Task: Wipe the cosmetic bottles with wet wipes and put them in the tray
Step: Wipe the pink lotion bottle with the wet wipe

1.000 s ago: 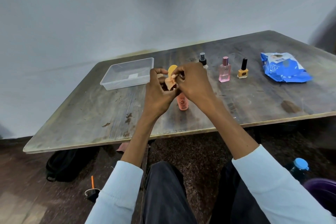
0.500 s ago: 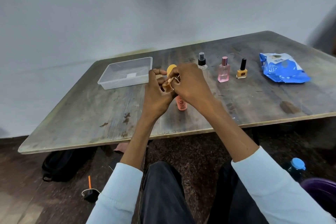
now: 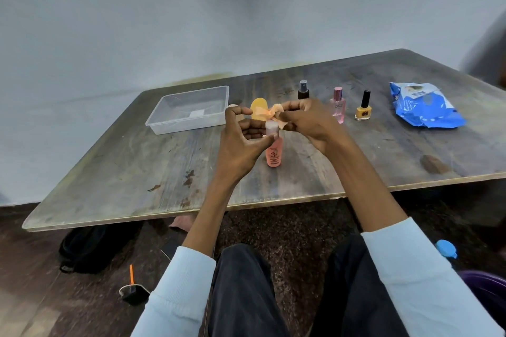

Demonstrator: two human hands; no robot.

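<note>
From the head view we see our left hand (image 3: pixel 241 142) holding a small peach-pink bottle (image 3: pixel 273 154) above the near middle of the counter (image 3: pixel 109 172). The bottle is upright, with dark print on its front and a white cap (image 3: pixel 272 128) at the top; our left fingers (image 3: pixel 253 133) curl round the cap and neck, thumb on the near side. Whether the bottle's base touches the counter we cannot tell.

Our right hand (image 3: pixel 309 120) sits just right of the cap, its fingers pinching a crumpled wipe (image 3: pixel 273 112) that looks orange-tinted and bunches up just above and beside the cap.

Behind our hands stands a yellow oval thing (image 3: pixel 258 109), partly hidden. To the right, in a row on the counter, are a clear spray bottle (image 3: pixel 303 90) with a black top, its lower part hidden by our right hand, then a pink perfume bottle (image 3: pixel 338 105) with a pink cap, then a yellow nail polish bottle (image 3: pixel 363 109) with a tall black cap. All three stand upright and apart from each other.

At the far left lies a clear plastic tray (image 3: pixel 164 126), rectangular, with only a small pale label showing at its bottom and no bottles in it. At the far right lies a blue pack of wipes (image 3: pixel 427 109), crumpled, flat on the counter.
</note>
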